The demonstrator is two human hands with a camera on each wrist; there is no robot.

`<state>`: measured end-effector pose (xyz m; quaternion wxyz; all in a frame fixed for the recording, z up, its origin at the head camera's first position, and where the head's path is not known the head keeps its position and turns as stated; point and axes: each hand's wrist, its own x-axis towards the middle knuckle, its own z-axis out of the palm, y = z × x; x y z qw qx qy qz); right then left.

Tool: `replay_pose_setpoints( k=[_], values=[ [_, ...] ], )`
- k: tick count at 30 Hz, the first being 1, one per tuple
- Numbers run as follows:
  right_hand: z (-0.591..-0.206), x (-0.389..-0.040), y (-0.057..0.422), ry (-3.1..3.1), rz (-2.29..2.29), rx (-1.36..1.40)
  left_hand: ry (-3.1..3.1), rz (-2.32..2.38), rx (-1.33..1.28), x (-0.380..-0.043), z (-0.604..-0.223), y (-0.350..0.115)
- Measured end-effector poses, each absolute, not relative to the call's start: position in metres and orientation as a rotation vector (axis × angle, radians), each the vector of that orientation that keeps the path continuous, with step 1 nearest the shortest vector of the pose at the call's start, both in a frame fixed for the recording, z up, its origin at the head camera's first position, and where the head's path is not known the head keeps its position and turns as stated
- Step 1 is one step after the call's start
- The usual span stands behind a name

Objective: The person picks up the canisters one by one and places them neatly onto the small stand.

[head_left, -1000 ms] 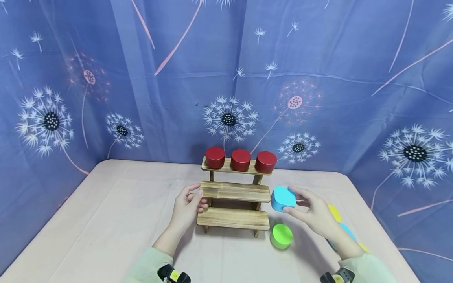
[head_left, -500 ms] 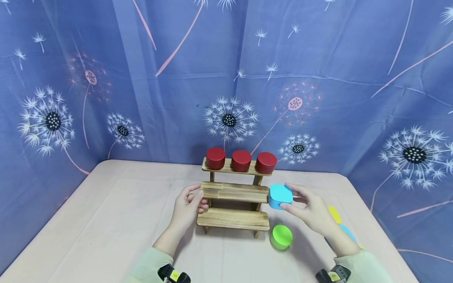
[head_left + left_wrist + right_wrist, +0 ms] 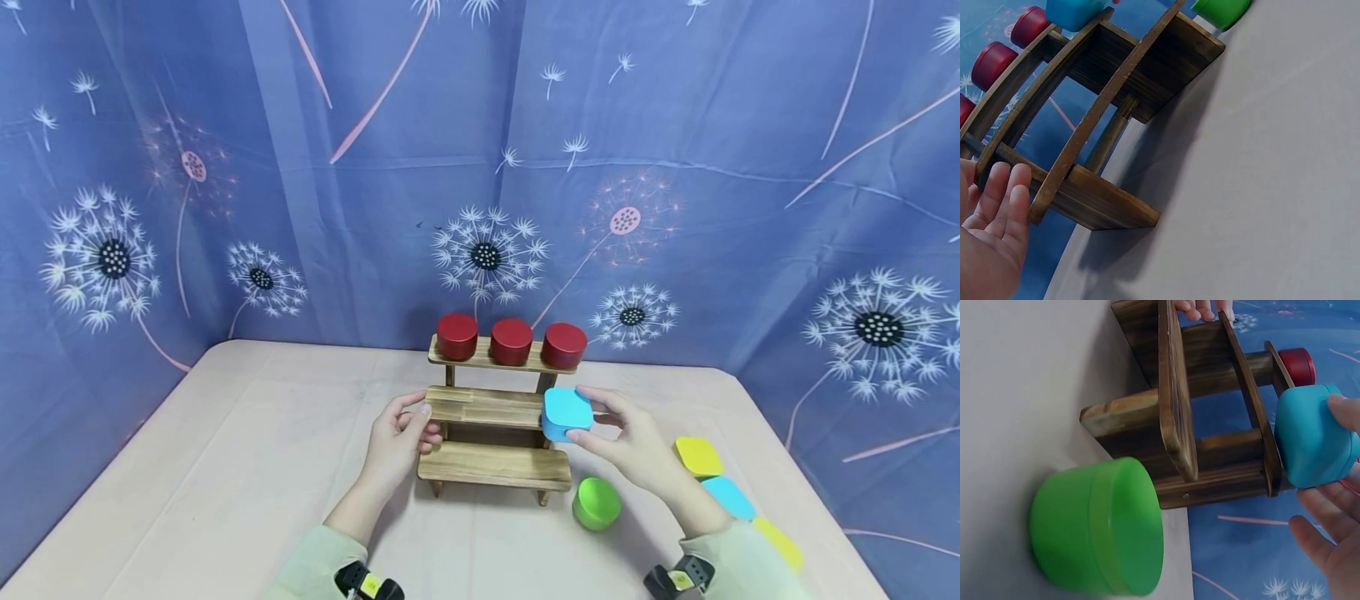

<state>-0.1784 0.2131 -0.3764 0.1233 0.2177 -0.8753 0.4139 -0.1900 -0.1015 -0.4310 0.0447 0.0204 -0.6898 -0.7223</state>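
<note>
A three-step wooden display stand (image 3: 495, 463) sits on the table. My left hand (image 3: 395, 433) holds the left end of its middle shelf, thumb over the edge and fingers curled below. Between thumb and fingers, my right hand (image 3: 637, 437) grips a light-blue rounded-square tin (image 3: 567, 412). The tin is upright at the right end of the middle shelf, close over its board; in the right wrist view the blue tin (image 3: 1313, 437) overlaps the shelf edge. Three round red tins (image 3: 511, 342) stand in a row on the top shelf. The bottom shelf (image 3: 1107, 103) shows edge-on in the left wrist view.
A round green tin (image 3: 597, 504) stands on the table just right of the stand's front. Farther right lie a yellow square tin (image 3: 698, 456), another blue one (image 3: 729, 497) and a second yellow one (image 3: 778, 542), partly behind the right sleeve. A blue dandelion-print curtain (image 3: 360, 250) hangs behind.
My right hand has carried the blue tin leftward, from beside the stand to over the right end of the middle shelf. The left hand has kept its hold on the stand.
</note>
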Motion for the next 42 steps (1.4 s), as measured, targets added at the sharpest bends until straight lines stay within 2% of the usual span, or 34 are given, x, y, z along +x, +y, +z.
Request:
replay_pose_setpoints(
  k=[42],
  values=[
    [-0.372, -0.195, 0.134, -2.46, 1.358, 0.783, -2.095, -2.22, 0.056, -0.19, -0.431, -0.102]
  ],
)
